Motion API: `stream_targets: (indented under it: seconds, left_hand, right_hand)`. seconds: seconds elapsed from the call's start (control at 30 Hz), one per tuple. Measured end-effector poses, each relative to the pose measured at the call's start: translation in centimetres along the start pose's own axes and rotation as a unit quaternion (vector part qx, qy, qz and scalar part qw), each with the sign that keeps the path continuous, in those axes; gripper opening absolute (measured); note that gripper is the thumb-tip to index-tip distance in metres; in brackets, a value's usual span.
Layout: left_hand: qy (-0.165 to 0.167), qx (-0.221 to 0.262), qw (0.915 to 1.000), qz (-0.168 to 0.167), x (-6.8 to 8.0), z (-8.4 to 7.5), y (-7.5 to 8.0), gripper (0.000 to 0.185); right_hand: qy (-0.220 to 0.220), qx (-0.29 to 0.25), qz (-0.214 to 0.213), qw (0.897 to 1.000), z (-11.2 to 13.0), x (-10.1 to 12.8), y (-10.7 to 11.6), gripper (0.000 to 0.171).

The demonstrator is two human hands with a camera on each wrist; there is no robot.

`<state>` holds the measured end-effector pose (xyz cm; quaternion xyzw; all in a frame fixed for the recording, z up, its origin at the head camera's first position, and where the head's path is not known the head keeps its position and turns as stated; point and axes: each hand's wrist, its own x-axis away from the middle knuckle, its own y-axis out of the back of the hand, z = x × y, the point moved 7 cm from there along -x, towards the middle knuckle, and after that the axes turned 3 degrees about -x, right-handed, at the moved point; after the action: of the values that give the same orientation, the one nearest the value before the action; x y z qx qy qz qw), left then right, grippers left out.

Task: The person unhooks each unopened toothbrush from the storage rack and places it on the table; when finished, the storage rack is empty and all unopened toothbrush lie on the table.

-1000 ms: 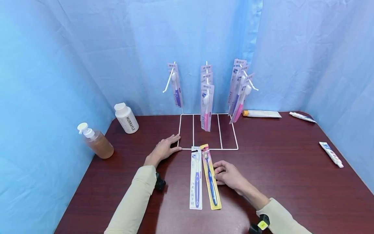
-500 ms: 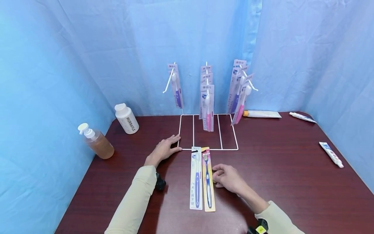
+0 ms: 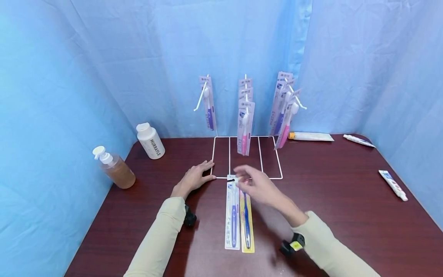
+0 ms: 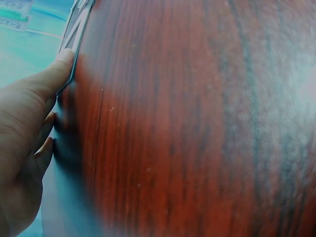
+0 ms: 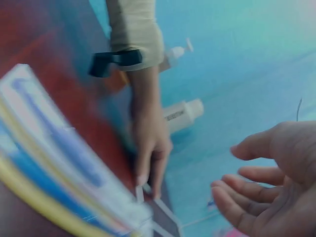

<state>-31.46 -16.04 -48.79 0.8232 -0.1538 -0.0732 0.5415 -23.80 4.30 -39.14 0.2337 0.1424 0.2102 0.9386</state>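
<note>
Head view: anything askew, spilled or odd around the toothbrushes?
Nothing looks spilled. One oddity: the yellow pack, on the table beside the white pack; the hanging packs are all pale. The right hand partly hides the yellow one's top, so damage there can't be checked.

The toothbrush packs point(image 3: 233, 217) look plastic, the table point(image 3: 332, 204) glossy wood.

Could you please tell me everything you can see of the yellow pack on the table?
The yellow pack is long and narrow, apparently clear plastic over card, with a blue brush inside. It lies flat on the table, close along the right side of the white pack; whether they touch is unclear. The right grip is over its far end, contact unclear, and the brush's head cannot be made out.
</note>
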Motion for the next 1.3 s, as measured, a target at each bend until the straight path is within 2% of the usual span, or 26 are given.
stream_targets:
  seconds: [0.1, 0.23, 0.43, 0.53, 0.67, 0.9, 1.0, 1.1, 1.2, 1.3]
  left_hand:
    - [0.001, 0.002, 1.0, -0.001, -0.1, 0.2, 0.0, 0.064]
    - [0.001, 0.003, 1.0, 0.0, -0.2, 0.3, -0.1, 0.063]
    - [-0.005, 0.012, 0.9999, -0.001, -0.4, 0.2, 0.0, 0.063]
    - [-0.007, 0.006, 1.0, -0.002, -0.4, 0.1, 0.0, 0.063]
    - [-0.007, 0.002, 1.0, 0.002, -0.3, 0.0, 0.0, 0.063]
    - [-0.005, -0.004, 1.0, -0.004, -0.1, 0.2, 0.1, 0.062]
    - [0.0, -0.006, 1.0, -0.005, 0.0, 0.2, 0.1, 0.062]
    - [0.005, -0.001, 1.0, -0.004, 0.1, 0.1, 0.0, 0.062]
    - [0.004, 0.0, 1.0, -0.002, 0.1, 0.1, -0.2, 0.062]
    - [-0.005, -0.009, 0.9999, -0.004, 0.1, 0.1, -0.1, 0.062]
  right_hand:
    - [0.036, -0.014, -0.022, 0.999, 1.8, -2.8, 0.2, 0.039]
    - [0.062, -0.032, -0.045, 0.997, 2.9, -6.7, 0.1, 0.04]
    - [0.046, -0.053, -0.093, 0.993, 3.0, -12.5, -0.3, 0.042]
    - [0.036, -0.056, -0.129, 0.989, 2.7, -14.5, -0.5, 0.043]
    - [0.02, -0.061, -0.175, 0.982, 2.1, -16.3, -0.6, 0.043]
    - [-0.048, -0.043, -0.228, 0.972, 1.3, -20.3, 0.3, 0.06]
    - [-0.052, -0.066, -0.238, 0.968, 1.3, -22.0, 1.0, 0.052]
    - [-0.052, -0.074, -0.254, 0.963, 1.3, -23.1, 1.7, 0.036]
    - [-0.049, -0.059, -0.274, 0.959, 1.4, -23.2, 2.1, 0.022]
    - [-0.037, -0.039, -0.282, 0.958, 1.6, -22.9, 2.2, 0.019]
